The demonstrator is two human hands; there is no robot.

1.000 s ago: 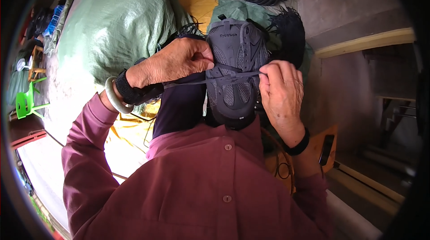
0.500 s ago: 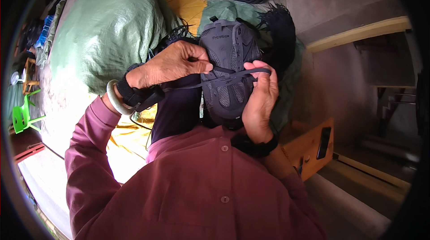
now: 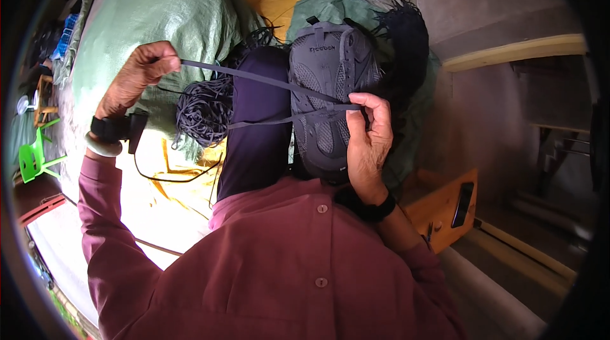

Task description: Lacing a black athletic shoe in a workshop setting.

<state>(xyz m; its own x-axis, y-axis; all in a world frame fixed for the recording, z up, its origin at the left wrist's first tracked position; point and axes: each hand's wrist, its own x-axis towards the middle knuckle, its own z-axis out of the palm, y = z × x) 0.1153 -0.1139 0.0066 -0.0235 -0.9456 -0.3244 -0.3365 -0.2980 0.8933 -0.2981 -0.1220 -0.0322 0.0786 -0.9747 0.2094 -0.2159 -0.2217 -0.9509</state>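
Observation:
A dark grey sneaker (image 3: 321, 73) lies on my lap, its toe toward me. A flat dark shoelace (image 3: 248, 75) runs taut from its eyelet area up to the left. My left hand (image 3: 138, 76) pinches the far end of that lace, well out from the shoe. Over the right side of the shoe, my right hand (image 3: 370, 140) pinches the lace between thumb and fingertips. A second stretch of lace crosses the shoe lower down and trails left over my dark trouser leg (image 3: 257, 130).
A tangled heap of black laces (image 3: 204, 111) lies left of my leg. Behind it bulges a large green sack (image 3: 159, 22). Another black bundle of laces (image 3: 403, 41) hangs right of the shoe. A wooden board (image 3: 445, 210) with a phone (image 3: 462, 205) is at the right.
My left hand has drawn away from the shoe to the left, stretching the lace out. The right hand stays at the shoe's side.

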